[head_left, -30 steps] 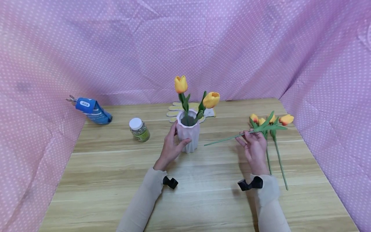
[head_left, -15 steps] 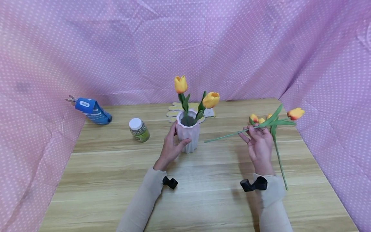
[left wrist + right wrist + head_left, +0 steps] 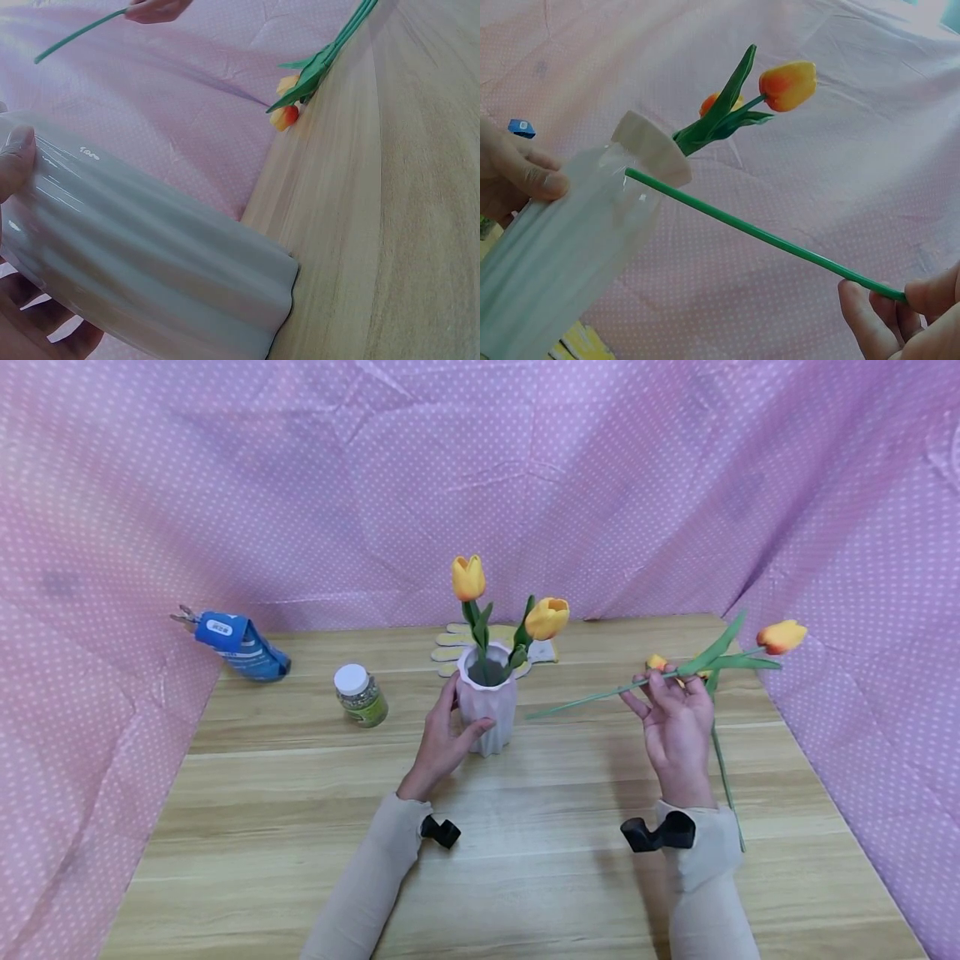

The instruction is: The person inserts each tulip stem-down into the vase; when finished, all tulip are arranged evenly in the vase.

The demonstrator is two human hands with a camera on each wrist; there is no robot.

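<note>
A white fluted vase [image 3: 499, 710] stands upright on the table, holding two yellow-orange tulips [image 3: 547, 619]. My left hand [image 3: 438, 747] grips it from the left, thumb across the front and fingers round the far side. Over the table to the right, my right hand [image 3: 678, 731] pinches a third tulip [image 3: 711, 653] by its green stem, just below the leaves. This tulip lies slanted, bloom to the right and bare stem end toward the vase. In the right wrist view the stem [image 3: 765, 238] overlaps the vase near its rim.
More tulips [image 3: 330, 56] lie on the table at the right, partly hidden behind my right hand in the head view. A white-lidded jar [image 3: 362, 696] and a blue clipped bag [image 3: 243, 643] are at the left. Gloves [image 3: 452, 647] lie behind the vase.
My right hand has lifted the tulip up from among the others and shifted slightly right, the stem end rising a little. My left hand and the vase have kept still.
</note>
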